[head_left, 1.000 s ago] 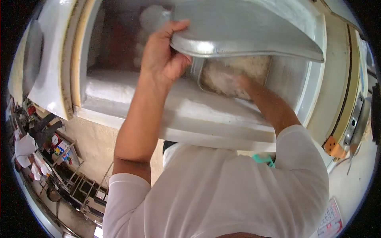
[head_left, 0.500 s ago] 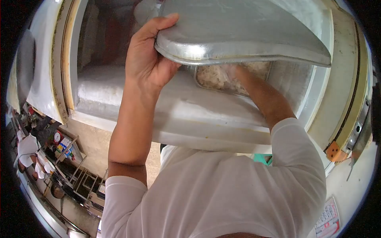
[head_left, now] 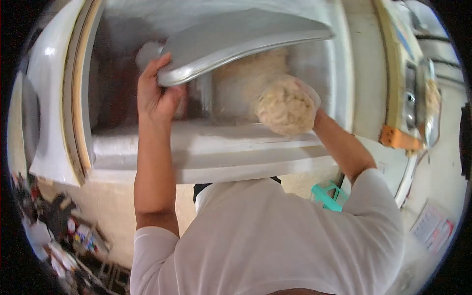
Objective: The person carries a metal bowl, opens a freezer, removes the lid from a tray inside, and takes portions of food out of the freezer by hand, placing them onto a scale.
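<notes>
My left hand (head_left: 158,96) grips the near left corner of a grey metal lid (head_left: 246,37), thumb and fingers on opposite faces. It holds the lid tilted up inside an open white chest freezer (head_left: 255,164). A big lumpy, pale beige mass of food (head_left: 285,109), its exact kind unclear, rests in my right hand (head_left: 309,93). That hand appears covered in thin clear plastic and is mostly behind the mass, near the freezer's front edge. Beneath the lid, more of the beige food (head_left: 246,73) shows blurred in a container.
An orange block-like piece (head_left: 399,138) sits on the ledge to the right. A turquoise plastic item (head_left: 329,196) is low beside my right side. Assorted clutter (head_left: 83,238) fills the lower left. A printed sheet (head_left: 432,226) is at the lower right.
My right hand has come up out of the container toward me, bringing a big lump of the beige food. The lid and my left hand appear further left in view.
</notes>
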